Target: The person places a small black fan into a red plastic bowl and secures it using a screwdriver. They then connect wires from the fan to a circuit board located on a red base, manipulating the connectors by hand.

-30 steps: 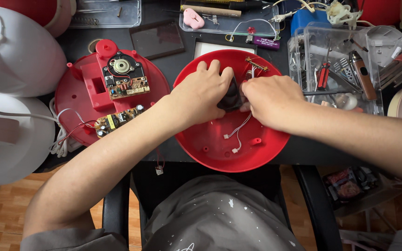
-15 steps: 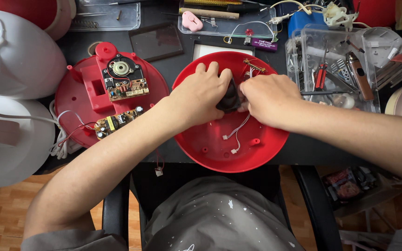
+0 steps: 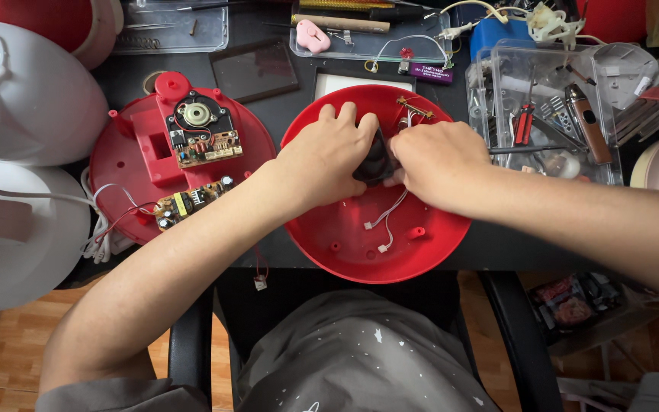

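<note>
A round red plastic shell (image 3: pixel 360 248) lies open side up at the table's front edge. Inside it, my left hand (image 3: pixel 326 156) and my right hand (image 3: pixel 436 156) both grip a small black part (image 3: pixel 375 156) held between them near the shell's middle. Thin white wires with small plugs (image 3: pixel 384 225) trail from under my hands across the shell's floor. A small brown circuit strip (image 3: pixel 415 108) sits at the shell's far rim.
A second red base (image 3: pixel 127 164) with two circuit boards and a round buzzer lies to the left. White domed housings (image 3: pixel 24 99) stand at far left. Clear plastic boxes of tools (image 3: pixel 543 114) sit at right, and a clear tray (image 3: pixel 375 34) behind.
Both hands stay on the black part with only slight finger shifts; the view has barely moved.
</note>
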